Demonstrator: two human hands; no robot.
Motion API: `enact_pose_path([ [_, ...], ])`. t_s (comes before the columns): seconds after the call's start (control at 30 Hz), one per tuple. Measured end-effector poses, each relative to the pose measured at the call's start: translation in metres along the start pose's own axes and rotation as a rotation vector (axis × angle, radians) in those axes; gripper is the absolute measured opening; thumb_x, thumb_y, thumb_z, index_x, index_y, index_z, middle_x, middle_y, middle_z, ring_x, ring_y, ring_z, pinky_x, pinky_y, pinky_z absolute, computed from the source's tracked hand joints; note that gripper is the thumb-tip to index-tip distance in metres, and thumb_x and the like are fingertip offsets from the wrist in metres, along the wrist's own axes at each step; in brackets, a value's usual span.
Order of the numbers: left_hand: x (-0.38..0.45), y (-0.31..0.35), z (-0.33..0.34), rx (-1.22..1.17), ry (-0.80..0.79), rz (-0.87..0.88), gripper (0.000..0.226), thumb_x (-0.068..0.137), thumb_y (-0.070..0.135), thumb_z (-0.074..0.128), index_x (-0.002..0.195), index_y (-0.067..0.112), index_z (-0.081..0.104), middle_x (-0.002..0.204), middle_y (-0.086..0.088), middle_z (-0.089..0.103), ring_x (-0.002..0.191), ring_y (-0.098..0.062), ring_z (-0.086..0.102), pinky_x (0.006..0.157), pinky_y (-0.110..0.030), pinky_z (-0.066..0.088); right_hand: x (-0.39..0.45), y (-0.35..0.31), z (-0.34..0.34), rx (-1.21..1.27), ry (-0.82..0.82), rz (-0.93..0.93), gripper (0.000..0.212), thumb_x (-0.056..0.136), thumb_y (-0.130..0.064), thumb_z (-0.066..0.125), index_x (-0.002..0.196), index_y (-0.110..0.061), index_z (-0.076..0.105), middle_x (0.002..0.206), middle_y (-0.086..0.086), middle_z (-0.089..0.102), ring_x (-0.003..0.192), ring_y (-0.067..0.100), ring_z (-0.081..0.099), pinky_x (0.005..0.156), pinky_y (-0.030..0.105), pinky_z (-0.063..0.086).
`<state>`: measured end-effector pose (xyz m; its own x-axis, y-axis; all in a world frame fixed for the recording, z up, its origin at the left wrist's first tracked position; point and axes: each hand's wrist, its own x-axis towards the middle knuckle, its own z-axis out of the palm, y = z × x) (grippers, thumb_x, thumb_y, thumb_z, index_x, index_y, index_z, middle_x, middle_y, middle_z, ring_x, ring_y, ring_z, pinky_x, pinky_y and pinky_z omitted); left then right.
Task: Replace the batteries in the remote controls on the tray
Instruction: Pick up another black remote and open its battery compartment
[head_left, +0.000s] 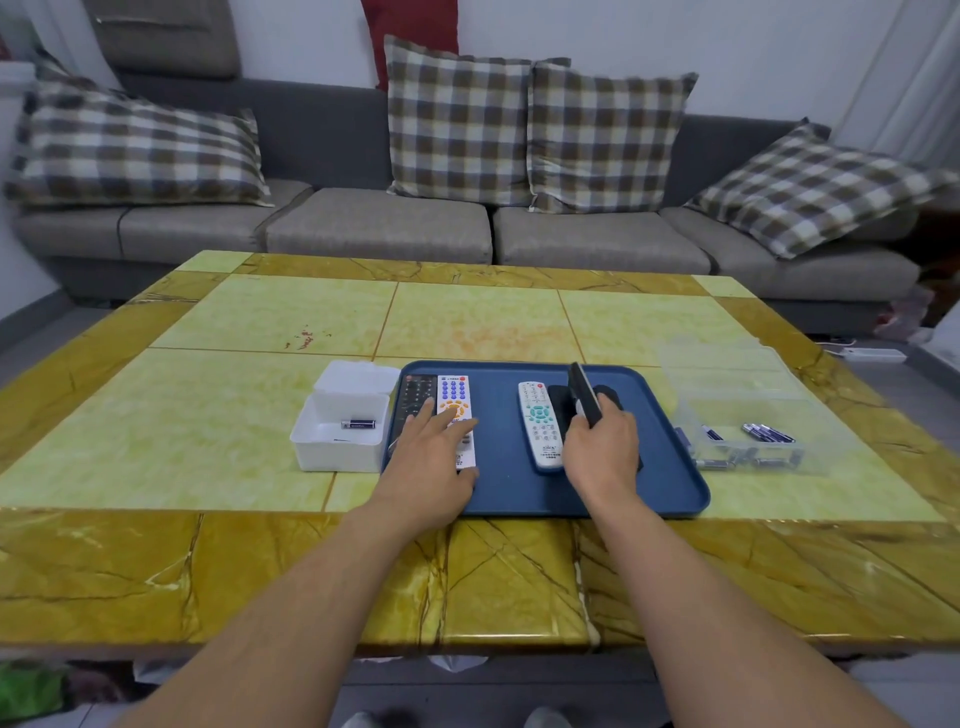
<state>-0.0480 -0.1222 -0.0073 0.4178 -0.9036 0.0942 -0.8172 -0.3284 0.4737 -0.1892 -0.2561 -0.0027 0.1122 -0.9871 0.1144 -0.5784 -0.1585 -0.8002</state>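
Note:
A blue tray (504, 488) lies near the table's front edge. At its left end a black remote (415, 393) and a white remote with blue and orange buttons (455, 400) lie side by side. My left hand (434, 457) rests flat on them, fingers spread. Right of the tray's middle lies a white remote with teal buttons (540, 426). My right hand (602, 447) grips a black remote (584, 397), tilted up on its edge above the tray. Another dark remote (557, 397) lies partly hidden under it.
A white open box (340, 441) left of the tray holds one battery (358, 424). A clear plastic box (748, 441) right of the tray holds several batteries (769, 433). The yellow marbled table (311, 322) stands before a grey sofa (384, 223) with checked cushions.

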Motion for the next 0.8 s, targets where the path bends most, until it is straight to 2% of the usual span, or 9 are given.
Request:
enact_pose_path([
  [0.1,0.001,0.005,0.001,-0.043,0.021,0.006,0.065,0.095,0.029,0.062,0.154,0.024,0.036,0.165,0.0,0.024,0.156,-0.018,0.001,0.124,-0.033,-0.002,0.001,0.005,0.001,0.042,-0.025,0.063,0.037,0.098,-0.022,0.047,0.133,-0.015,0.058,0.116,0.011,0.06,0.105,0.031,0.06,0.09,0.048,0.054],
  [0.2,0.0,0.01,0.001,-0.103,0.043,0.01,0.062,0.097,0.026,0.061,0.154,0.024,0.037,0.165,0.002,0.025,0.155,-0.016,0.001,0.124,-0.033,0.001,-0.002,0.002,-0.004,0.088,0.001,0.04,0.031,0.099,-0.025,0.048,0.127,-0.02,0.062,0.11,0.007,0.063,0.101,0.027,0.06,0.086,0.042,0.053],
  [0.3,0.0,0.014,0.001,-0.267,0.072,-0.032,0.052,0.102,0.027,0.055,0.151,0.025,0.041,0.163,0.002,0.03,0.155,-0.014,0.006,0.126,-0.038,0.01,-0.01,-0.008,-0.013,0.229,-0.007,-0.017,0.016,0.102,-0.031,0.05,0.113,-0.028,0.062,0.098,-0.003,0.064,0.089,0.016,0.063,0.069,0.031,0.049],
  [0.37,0.002,0.018,-0.002,-0.431,0.102,-0.112,0.044,0.103,0.036,0.051,0.147,0.028,0.048,0.161,0.0,0.035,0.153,-0.017,0.018,0.123,-0.043,0.02,-0.018,-0.02,-0.017,0.457,-0.107,0.032,0.014,0.099,-0.031,0.057,0.113,-0.032,0.058,0.098,-0.01,0.066,0.082,0.009,0.066,0.067,0.026,0.051],
  [0.43,0.004,0.022,-0.007,-0.59,0.135,-0.174,0.04,0.103,0.046,0.047,0.139,0.03,0.056,0.149,0.002,0.051,0.141,-0.017,0.041,0.117,-0.043,0.034,-0.025,-0.031,-0.018,0.652,-0.265,0.126,0.021,0.096,-0.026,0.064,0.116,-0.022,0.059,0.101,-0.007,0.069,0.08,0.011,0.068,0.068,0.026,0.051],
  [0.5,0.004,0.029,-0.015,-0.806,0.14,-0.225,0.04,0.102,0.052,0.044,0.13,0.029,0.063,0.129,0.011,0.064,0.122,-0.008,0.056,0.105,-0.032,0.042,-0.032,-0.04,-0.016,0.782,-0.407,0.155,0.025,0.095,-0.018,0.066,0.119,-0.012,0.062,0.103,0.002,0.072,0.078,0.016,0.068,0.068,0.027,0.05],
  [0.57,0.002,0.034,-0.021,-0.999,0.148,-0.269,0.038,0.101,0.053,0.048,0.119,0.028,0.069,0.115,0.014,0.07,0.111,-0.004,0.061,0.096,-0.026,0.045,-0.04,-0.044,-0.016,0.868,-0.51,0.153,0.024,0.094,-0.014,0.068,0.117,-0.007,0.067,0.104,0.008,0.073,0.079,0.02,0.067,0.07,0.028,0.051],
  [0.7,0.003,0.03,-0.023,-1.255,0.238,-0.242,0.044,0.082,0.054,0.066,0.109,0.02,0.073,0.11,-0.013,0.074,0.114,-0.025,0.067,0.108,-0.052,0.044,-0.052,-0.049,-0.012,0.914,-0.517,0.243,0.03,0.083,-0.015,0.08,0.11,-0.005,0.069,0.096,0.013,0.076,0.073,0.024,0.068,0.068,0.027,0.055],
  [0.8,0.001,0.026,-0.024,-1.295,0.245,-0.232,0.034,0.09,0.033,0.071,0.112,0.007,0.069,0.11,-0.02,0.073,0.112,-0.033,0.068,0.108,-0.052,0.046,-0.054,-0.05,-0.01,0.938,-0.472,0.34,0.037,0.075,-0.017,0.087,0.104,-0.003,0.07,0.091,0.012,0.077,0.072,0.024,0.068,0.069,0.027,0.056],
])
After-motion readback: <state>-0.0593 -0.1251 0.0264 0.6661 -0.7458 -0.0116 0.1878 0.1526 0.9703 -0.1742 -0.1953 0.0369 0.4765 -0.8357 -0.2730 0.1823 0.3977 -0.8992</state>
